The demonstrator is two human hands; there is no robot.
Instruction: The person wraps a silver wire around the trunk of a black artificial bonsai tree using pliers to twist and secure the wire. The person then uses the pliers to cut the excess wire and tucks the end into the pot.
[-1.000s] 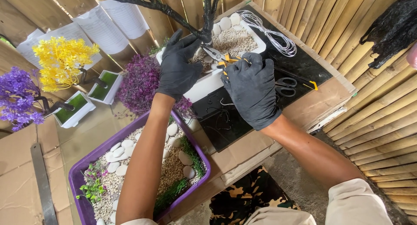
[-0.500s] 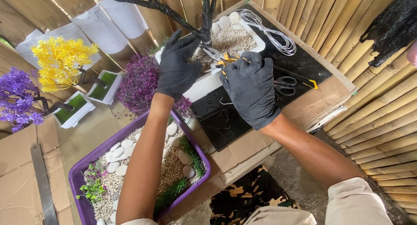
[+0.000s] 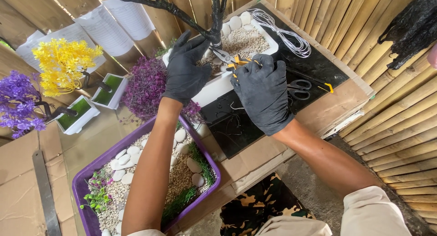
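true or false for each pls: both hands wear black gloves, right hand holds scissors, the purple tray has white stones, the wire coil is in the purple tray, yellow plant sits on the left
Both hands, left hand and right hand, wear black gloves: true.
Right hand holds scissors: false; it holds orange-handled pliers, while the scissors lie on the black board.
Purple tray has white stones: true.
Wire coil is in the purple tray: false; it lies on the black board.
Yellow plant sits on the left: true.

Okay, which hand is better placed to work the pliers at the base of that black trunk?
Right. The right hand already grips the orange-handled pliers, whose tips point at the base of the black trunk. The left hand rests by the trunk in the white planter, better suited to steadying.
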